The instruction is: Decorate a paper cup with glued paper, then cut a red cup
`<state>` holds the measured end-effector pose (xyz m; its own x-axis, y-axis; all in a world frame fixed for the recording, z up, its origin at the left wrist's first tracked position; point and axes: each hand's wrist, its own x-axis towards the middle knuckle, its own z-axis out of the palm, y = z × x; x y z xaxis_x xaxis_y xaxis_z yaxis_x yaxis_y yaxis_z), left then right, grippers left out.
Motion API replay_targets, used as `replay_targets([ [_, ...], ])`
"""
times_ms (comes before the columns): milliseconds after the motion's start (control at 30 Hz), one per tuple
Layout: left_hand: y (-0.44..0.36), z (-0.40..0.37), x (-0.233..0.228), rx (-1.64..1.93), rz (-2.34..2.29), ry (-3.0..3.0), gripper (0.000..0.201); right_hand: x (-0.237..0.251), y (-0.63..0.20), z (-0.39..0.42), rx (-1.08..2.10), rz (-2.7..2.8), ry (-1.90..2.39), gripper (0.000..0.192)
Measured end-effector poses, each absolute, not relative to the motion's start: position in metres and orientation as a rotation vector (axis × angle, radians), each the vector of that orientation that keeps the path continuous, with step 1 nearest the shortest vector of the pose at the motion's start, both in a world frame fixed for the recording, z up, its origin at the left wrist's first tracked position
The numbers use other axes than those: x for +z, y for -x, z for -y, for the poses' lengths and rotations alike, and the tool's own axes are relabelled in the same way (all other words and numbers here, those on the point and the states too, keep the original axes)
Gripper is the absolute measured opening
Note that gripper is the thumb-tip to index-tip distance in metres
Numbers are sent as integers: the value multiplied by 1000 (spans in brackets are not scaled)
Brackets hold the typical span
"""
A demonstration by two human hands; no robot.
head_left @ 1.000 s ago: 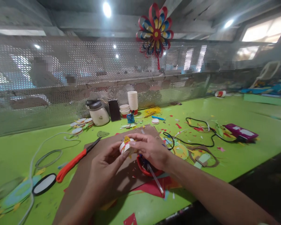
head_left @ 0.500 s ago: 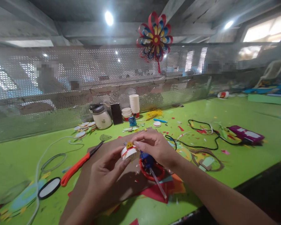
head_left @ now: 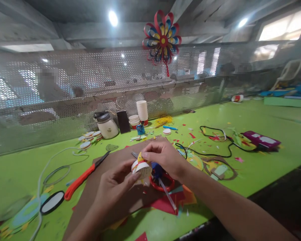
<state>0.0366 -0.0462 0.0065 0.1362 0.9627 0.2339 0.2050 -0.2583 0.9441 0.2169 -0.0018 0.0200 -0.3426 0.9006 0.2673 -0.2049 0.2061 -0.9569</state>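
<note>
My left hand [head_left: 115, 180] grips a short white cut-off paper cup bottom [head_left: 142, 170] with a red band, thumb in front and fingers behind. Its round base faces partly towards me, tilted. Pinched in my right hand [head_left: 167, 159] is a small yellow paper piece [head_left: 140, 156], which touches the cup's upper edge; the fingertips hide part of it. Just below the right hand lies a blue glue gun [head_left: 156, 170] with a clear glue stick [head_left: 168, 195] sticking out. Red-handled scissors [head_left: 162, 189] rest beside it on a brown board [head_left: 100, 190].
An orange-handled knife [head_left: 79, 182] lies left of the board, near a black-rimmed oval [head_left: 52, 202] and a white cord [head_left: 41, 180]. A jug [head_left: 107, 127], phone [head_left: 123, 122] and stacked cups [head_left: 142, 112] stand behind. Right are a purple box [head_left: 262, 140], black cord [head_left: 208, 154] and paper scraps.
The cup bottom has turned so its base shows more. The yellow piece has tilted more upright in my right fingers. The whole view has shifted slightly.
</note>
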Motion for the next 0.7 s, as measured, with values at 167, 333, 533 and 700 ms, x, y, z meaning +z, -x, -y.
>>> replay_targets([
  [167, -38, 45, 5, 1184, -1170, -1551, 27, 22, -218, 2, 1349, 1452, 769, 8],
  [333, -38, 44, 4, 1175, -1180, -1557, 30, 19, -217, 2, 1257, 1543, 799, 7],
  [533, -43, 46, 7, 1223, -1180, -1535, 29, 18, -216, 2, 1208, 1574, 733, 10],
  [700, -46, 47, 8, 1213, -1184, -1564, 23, 19, -216, 1, 1139, 1594, 707, 9],
])
